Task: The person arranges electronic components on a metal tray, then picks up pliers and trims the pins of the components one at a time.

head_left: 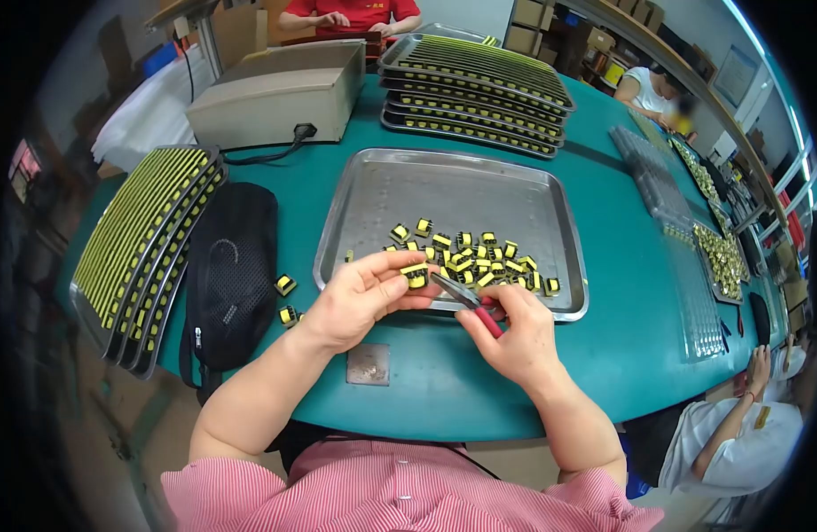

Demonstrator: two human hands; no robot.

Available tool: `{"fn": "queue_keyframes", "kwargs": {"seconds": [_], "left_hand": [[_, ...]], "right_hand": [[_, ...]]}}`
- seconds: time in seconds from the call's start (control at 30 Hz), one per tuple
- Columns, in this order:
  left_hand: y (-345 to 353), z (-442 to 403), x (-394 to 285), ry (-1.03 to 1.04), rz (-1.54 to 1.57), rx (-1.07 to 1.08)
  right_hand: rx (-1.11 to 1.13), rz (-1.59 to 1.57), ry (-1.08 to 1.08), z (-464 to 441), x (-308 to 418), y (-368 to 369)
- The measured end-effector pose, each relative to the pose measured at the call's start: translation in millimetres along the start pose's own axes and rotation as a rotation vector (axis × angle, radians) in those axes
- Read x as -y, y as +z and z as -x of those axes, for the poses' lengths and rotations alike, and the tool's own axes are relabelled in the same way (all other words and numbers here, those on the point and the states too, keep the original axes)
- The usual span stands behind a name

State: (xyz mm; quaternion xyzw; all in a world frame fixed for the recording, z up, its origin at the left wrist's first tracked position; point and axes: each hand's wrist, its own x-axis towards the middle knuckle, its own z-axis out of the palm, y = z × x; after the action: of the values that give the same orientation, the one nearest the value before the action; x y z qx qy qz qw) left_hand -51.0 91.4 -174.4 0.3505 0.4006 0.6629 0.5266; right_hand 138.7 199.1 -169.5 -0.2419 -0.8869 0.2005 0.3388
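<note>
Between the thumb and fingers of my left hand (364, 297) is a small yellow-and-black transformer (415, 276), held above the near rim of a metal tray (444, 182). My right hand (517, 330) is closed round the red handles of a pair of pliers or cutters (462, 293); which kind I cannot tell. Its dark jaws point at the transformer and come close to it; whether they touch is unclear. Many similar yellow transformers (479, 257) lie loose in the tray behind my hands. Two more transformers (285, 284) rest on the green table left of my left forearm.
Stacked trays of yellow parts stand at the left (147, 239) and at the back (479, 84). A black zip pouch (231, 275) and a beige machine (280, 93) with a plugged cable are left of the tray. A small metal plate (368, 364) lies in front. Other people sit around the table.
</note>
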Motion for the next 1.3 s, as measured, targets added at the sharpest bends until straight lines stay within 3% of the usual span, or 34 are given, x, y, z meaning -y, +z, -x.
{"fn": "queue_keyframes", "kwargs": {"seconds": [0.43,0.73,1.3], "left_hand": [[-2,2,3,-0.004,-0.020,-0.002],[1,4,5,0.001,-0.268,-0.083],[9,7,3,-0.033,-0.189,-0.057]], "right_hand": [[0.055,0.059,0.023,-1,-2,2],[0.104,0.017,0.048,-1,6,1],[0.148,0.063,0.042,1,4,2]]}}
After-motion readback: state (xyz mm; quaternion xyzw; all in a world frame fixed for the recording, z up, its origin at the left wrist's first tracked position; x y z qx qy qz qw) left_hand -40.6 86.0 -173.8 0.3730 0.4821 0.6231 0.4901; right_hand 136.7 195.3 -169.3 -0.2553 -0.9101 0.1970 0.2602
